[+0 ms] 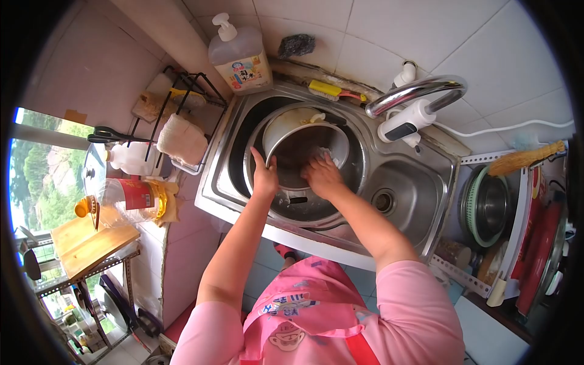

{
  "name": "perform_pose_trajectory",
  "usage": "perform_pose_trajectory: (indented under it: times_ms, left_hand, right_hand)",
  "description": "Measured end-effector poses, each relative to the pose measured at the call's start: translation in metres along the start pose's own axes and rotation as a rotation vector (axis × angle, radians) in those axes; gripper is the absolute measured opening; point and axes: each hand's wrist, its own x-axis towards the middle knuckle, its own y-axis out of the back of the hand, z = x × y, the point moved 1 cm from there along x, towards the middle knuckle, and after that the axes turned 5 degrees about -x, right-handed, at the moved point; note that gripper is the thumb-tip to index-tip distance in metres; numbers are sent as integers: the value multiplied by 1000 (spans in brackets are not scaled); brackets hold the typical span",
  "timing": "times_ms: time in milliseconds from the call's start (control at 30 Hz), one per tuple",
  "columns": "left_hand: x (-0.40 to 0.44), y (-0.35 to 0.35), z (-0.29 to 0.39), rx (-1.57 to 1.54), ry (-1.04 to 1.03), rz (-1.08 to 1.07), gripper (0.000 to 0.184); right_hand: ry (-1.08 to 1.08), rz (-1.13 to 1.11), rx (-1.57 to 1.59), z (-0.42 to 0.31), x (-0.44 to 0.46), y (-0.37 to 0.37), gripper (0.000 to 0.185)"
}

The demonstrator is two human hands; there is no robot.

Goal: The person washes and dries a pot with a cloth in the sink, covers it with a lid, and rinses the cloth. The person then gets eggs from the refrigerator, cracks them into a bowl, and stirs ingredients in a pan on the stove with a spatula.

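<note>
A metal pot [307, 137] leans on its side inside a wide metal basin [331, 220], which sits in the left sink bowl. My left hand [265, 176] grips the pot's near left rim, thumb and fingers on either side of it. Inside the pot's mouth is my right hand [322, 176], its fingers bent against the inner wall. Something whitish [326, 152] shows at those fingertips; I cannot tell whether it is a cloth or suds. A yellowish scrap [317, 117] lies on the pot's far rim.
The tap [413, 100] arches over the right sink bowl [395, 182]. Behind the sink are a pump bottle [243, 68] and a yellow brush [325, 90]. A wire rack with a pale sponge [182, 139] stands left, near an oil bottle [137, 198]. Bowls [490, 207] fill the right shelf.
</note>
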Motion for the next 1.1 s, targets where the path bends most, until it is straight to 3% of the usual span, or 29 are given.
perform_pose_trajectory:
  times_ms: [67,133,167,200,267,333,367,433,500,533,600,667,733,833,900,967,1067,1100]
  left_hand:
    - [2,-4,1,107,-39,49,78]
    - [5,-7,-5,132,-39,63,76]
    - [7,-9,-8,157,-41,78,75]
    - [8,-10,-9,159,-94,98,75]
    - [9,-5,-10,206,-123,123,75]
    - [4,1,6,223,-88,103,77]
    - [10,2,-1,222,-87,103,77]
    - [21,9,-9,257,-137,31,75]
    - [20,16,7,275,-106,-49,74]
    - [21,16,11,299,-59,-71,73]
    - [-8,19,54,206,138,-143,76]
    - [-4,11,38,247,62,-117,80]
    - [-10,10,27,359,-94,-68,93]
    - [-21,6,10,343,-54,-57,103]
    - [-27,14,26,-83,243,-214,105]
    - [-21,18,20,-236,324,-282,99]
    - [-13,17,2,-20,228,-208,93]
    - [-12,17,-1,-19,227,-209,93]
  right_hand:
    - [-80,-29,30,-11,4,5,25]
    - [-380,-399,441,-36,19,2,36]
    - [-377,-397,440,-51,25,-12,36]
    - [-436,-189,977,-67,27,-36,39]
    - [-474,43,1505,-81,16,-42,44]
    - [-136,184,995,-90,4,-14,54]
    - [-136,184,994,-83,-2,-2,54]
    - [25,-100,266,-56,-20,13,57]
    - [77,-114,30,-23,-29,24,57]
    - [82,16,-19,-12,-29,23,47]
    - [19,57,-7,-5,-21,8,42]
    - [-70,178,-25,-9,-12,-1,30]
    - [-60,152,80,-16,-12,-4,30]
    - [-39,92,279,-37,-6,15,32]
    - [-113,110,550,-50,-6,24,23]
    - [-149,84,602,-56,-7,27,23]
    - [-131,55,641,-52,-9,19,27]
    - [-30,36,498,-41,-10,15,29]
